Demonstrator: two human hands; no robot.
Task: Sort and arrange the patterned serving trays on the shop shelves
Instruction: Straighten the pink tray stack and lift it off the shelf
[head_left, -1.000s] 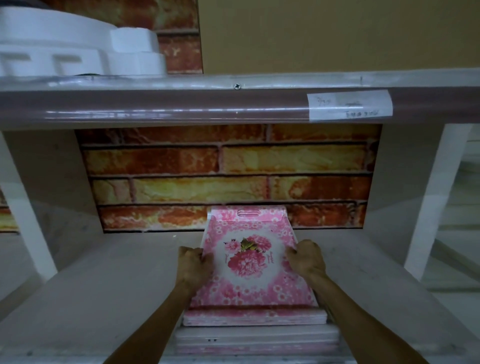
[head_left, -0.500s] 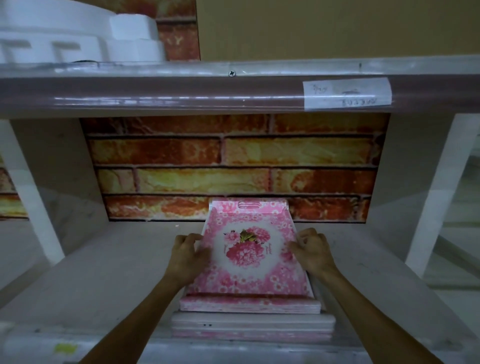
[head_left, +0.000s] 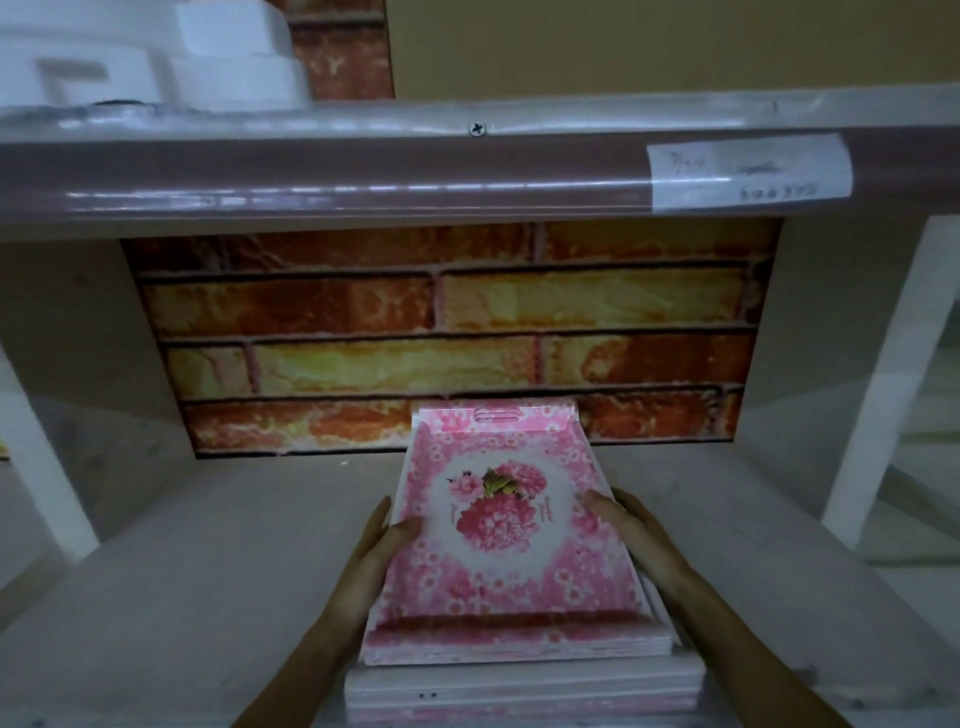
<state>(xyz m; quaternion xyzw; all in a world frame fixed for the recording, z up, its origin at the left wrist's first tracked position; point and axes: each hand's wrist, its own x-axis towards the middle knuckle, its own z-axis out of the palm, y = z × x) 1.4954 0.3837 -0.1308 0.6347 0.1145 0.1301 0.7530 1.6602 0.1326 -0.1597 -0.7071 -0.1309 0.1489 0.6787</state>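
Since the earlier frames both hands have been slid back along the tray's long sides toward the shelf's front edge, and their curled grip has been loosened into straighter fingers; the tray itself appears unmoved.

On the shelf (head_left: 171, 597), midway between its left and right ends, a stack of trays is set, reaching from the front edge to the brick-patterned back wall (head_left: 441, 332). The pale lower trays (head_left: 524, 686) lie at the bottom, jutting toward the front edge. On them the pink floral tray (head_left: 498, 525) is laid, its long axis running front to back and its slotted handle end close to the back wall, though contact cannot be confirmed.

The tray is flanked at about mid-length by the two hands. The left hand (head_left: 376, 545) is laid flat against the left rim, thumb resting on the tray's face, fingers fairly straight. The right hand (head_left: 631, 530) is set against the right rim, fingers extended along and over the edge. Neither hand is clearly closed round the tray; it is pressed between them rather than gripped.

Both hands are judged equally near, so any squaring of the tray on the stack would be done along that front-to-back axis, or by a small sideways nudge from either rim.
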